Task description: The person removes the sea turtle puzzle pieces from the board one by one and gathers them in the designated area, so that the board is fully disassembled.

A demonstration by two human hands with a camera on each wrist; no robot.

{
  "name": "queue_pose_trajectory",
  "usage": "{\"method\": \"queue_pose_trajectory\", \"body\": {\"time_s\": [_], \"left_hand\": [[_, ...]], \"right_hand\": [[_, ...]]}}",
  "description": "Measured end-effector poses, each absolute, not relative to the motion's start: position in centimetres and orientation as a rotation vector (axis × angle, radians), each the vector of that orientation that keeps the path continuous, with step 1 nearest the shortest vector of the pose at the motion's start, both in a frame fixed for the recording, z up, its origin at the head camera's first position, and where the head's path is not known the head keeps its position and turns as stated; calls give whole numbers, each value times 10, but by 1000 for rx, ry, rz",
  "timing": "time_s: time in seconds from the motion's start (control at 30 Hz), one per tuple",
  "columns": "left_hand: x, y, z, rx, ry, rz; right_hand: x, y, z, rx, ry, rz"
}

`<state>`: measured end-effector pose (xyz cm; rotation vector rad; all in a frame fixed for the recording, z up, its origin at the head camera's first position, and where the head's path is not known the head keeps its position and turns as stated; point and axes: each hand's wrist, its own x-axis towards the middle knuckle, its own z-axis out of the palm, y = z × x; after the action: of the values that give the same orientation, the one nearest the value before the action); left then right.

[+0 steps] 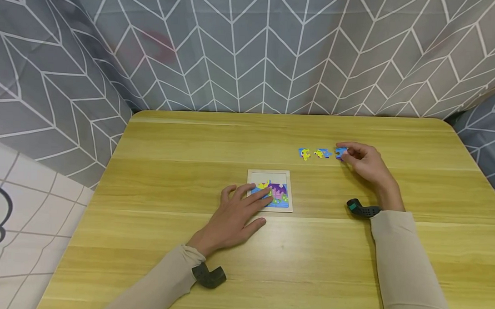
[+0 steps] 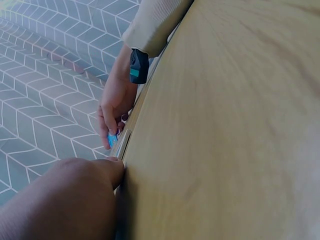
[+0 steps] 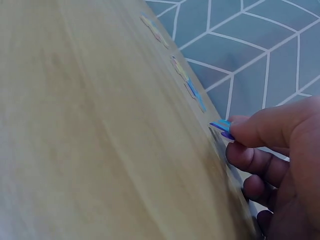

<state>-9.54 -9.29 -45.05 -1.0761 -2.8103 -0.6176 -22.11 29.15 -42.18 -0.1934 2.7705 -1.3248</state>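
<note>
My left hand (image 1: pixel 236 220) lies with spread, fairly straight fingers over the lower left of a square jigsaw puzzle tray (image 1: pixel 290 199). Blue, purple and yellow pieces fill the tray's lower part, while its pale base shows along the top; the fingers hide some of the picture. Off to the upper right, my right hand (image 1: pixel 367 164) pinches a blue and purple puzzle piece (image 1: pixel 339 152) between thumb and fingers. The right wrist view has this piece (image 3: pixel 220 127) tilted at the tabletop, partly under the thumb. Two loose puzzle pieces, one yellow (image 1: pixel 304 153) and one yellow-blue (image 1: pixel 323 153), lie left of it.
The wooden table (image 1: pixel 182 147) has its far edge against a grey curtain (image 1: pixel 251 50) with white lines. A white tiled-pattern cloth (image 1: pixel 28 219) hangs on the left. Dark camera mounts sit on the left wrist (image 1: pixel 208 277) and right wrist (image 1: pixel 362 209).
</note>
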Motion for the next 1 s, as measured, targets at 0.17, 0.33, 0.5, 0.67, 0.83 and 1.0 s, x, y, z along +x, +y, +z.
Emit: {"method": "queue_pose_trajectory", "body": {"time_s": [0.17,0.33,0.5,0.67,0.83,1.0], "left_hand": [[-95,-94,-450,-1074,-2815,-620],[-95,-94,-450,-1073,-2826,-620],[-95,-94,-450,-1078,-2825,-616],[-95,-93,-449,-1080,-2819,-616],[-95,-93,-450,-1080,-2823,-614],[-95,-93,-450,-1077,-2830,-609]], "right_hand": [[-226,298,-431,-189,2816,-1264],[-226,297,-430,-261,2930,-1183],[-225,296,-430,-309,2983,-1178],[-222,296,-432,-281,3002,-1178],[-222,297,-433,-273,3002,-1174],[-223,299,-434,-268,2992,-1199]]}}
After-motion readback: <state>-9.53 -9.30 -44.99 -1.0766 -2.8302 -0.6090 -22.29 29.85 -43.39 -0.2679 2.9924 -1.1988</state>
